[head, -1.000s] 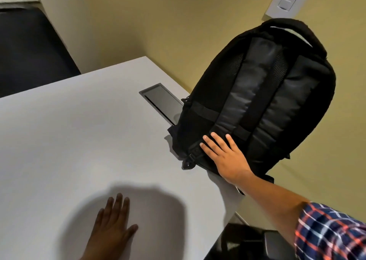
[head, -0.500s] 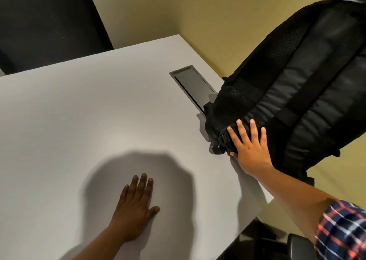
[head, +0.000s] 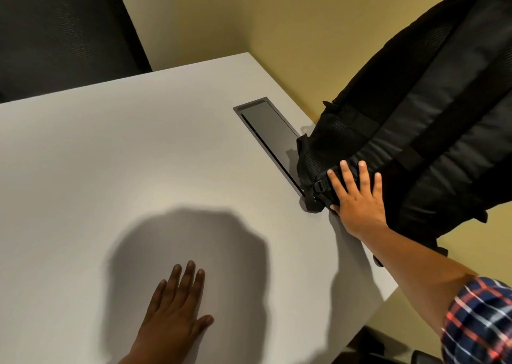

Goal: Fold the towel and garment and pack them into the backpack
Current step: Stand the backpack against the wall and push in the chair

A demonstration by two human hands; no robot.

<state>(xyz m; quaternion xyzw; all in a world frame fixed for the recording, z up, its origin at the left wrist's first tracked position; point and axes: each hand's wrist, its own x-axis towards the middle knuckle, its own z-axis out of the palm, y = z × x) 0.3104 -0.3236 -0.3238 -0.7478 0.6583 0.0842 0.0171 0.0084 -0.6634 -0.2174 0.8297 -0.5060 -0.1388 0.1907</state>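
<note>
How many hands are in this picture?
2. The left hand lies flat on the table; the right hand rests with straight fingers on the lower end of the backpack. No others show.

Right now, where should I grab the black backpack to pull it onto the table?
Probably a padded shoulder strap, reached from the front: the backpack leans toward the wall with its straps facing you, just above your right hand, which lies flat on its base.
</note>
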